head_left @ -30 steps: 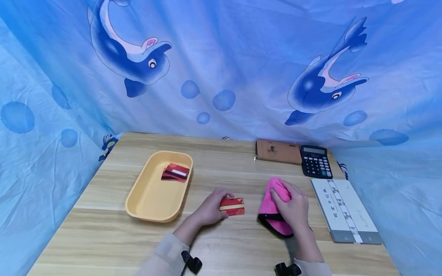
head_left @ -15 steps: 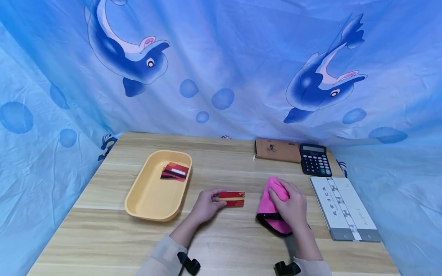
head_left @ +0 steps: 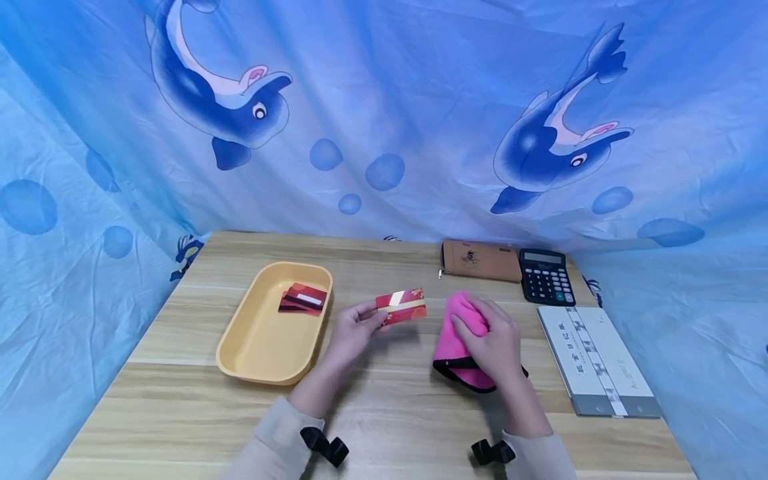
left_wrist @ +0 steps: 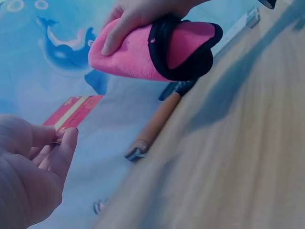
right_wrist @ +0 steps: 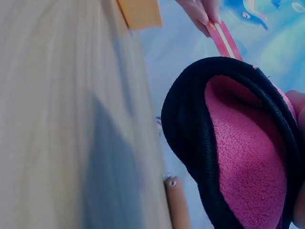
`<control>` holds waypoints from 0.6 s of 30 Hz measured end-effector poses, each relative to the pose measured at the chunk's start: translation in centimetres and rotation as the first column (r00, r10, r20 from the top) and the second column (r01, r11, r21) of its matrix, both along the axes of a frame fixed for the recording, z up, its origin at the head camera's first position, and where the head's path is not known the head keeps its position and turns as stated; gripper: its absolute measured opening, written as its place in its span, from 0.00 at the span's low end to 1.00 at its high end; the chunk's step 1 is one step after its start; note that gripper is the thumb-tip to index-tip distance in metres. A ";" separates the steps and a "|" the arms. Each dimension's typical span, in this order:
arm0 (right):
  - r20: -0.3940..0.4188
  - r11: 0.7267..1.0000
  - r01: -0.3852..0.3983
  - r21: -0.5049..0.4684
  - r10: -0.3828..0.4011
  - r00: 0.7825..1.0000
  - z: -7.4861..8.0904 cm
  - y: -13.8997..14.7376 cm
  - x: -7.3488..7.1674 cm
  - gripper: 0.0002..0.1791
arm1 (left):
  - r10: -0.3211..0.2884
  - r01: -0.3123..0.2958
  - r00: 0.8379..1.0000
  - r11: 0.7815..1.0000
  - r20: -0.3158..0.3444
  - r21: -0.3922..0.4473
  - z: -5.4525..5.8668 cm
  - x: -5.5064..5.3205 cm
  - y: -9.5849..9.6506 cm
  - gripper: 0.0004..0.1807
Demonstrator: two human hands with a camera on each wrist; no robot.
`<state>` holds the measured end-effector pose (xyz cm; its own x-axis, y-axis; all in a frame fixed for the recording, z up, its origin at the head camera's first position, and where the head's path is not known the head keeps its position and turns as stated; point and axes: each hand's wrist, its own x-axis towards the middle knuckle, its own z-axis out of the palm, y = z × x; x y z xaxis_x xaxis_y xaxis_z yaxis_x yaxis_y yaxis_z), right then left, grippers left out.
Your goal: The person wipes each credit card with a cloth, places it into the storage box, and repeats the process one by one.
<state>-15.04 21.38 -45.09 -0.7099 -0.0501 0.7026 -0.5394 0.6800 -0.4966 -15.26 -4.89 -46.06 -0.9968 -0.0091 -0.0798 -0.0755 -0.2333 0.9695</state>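
My left hand (head_left: 354, 330) pinches a red card (head_left: 409, 308) with a gold stripe by its left end, raised over the table. In the left wrist view the card (left_wrist: 76, 109) sticks out past the thumb and fingertips. My right hand (head_left: 498, 340) grips a bunched pink cloth (head_left: 449, 340) with black edging, just right of the card. From the right wrist, the folded cloth (right_wrist: 248, 162) shows its fuzzy pink inside and dark border, and covers part of the card behind it. Both things are lifted, with shadows on the wood below.
A yellow tray (head_left: 258, 353) at left holds red cards (head_left: 305, 298) with dark stripes, overlapping. At the back right lie a brown zip wallet (head_left: 483, 261) and a black calculator (head_left: 547, 277). A white-and-grey book (head_left: 600, 363) sits near the right edge. A blue dolphin curtain (head_left: 384, 120) surrounds the table.
The left hand has raised the red card from low over the table and moved it away from me. The right hand has lifted the pink cloth slightly up and left.
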 end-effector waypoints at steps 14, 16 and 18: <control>-0.105 0.998 -0.051 0.025 0.054 0.993 3.9 -4.0 -0.8 0.24 | -0.092 0.084 0.989 0.994 -0.120 -0.075 4.1 -0.6 0.8 0.16; -0.120 0.998 -0.038 0.045 0.043 0.992 4.3 -4.7 -0.8 0.24 | -0.101 0.084 0.984 0.989 -0.148 -0.119 4.3 -0.4 1.2 0.15; -0.142 0.998 -0.035 0.060 0.043 0.989 4.5 -5.4 -0.8 0.23 | -0.112 0.081 0.978 0.982 -0.178 -0.172 4.5 -0.3 1.5 0.15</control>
<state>-15.82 15.98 -40.58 -0.5991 -0.1189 0.7918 -0.6287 0.6823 -0.3731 -15.52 -3.41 -41.60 -0.9906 0.0907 0.1021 0.0957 -0.0718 0.9928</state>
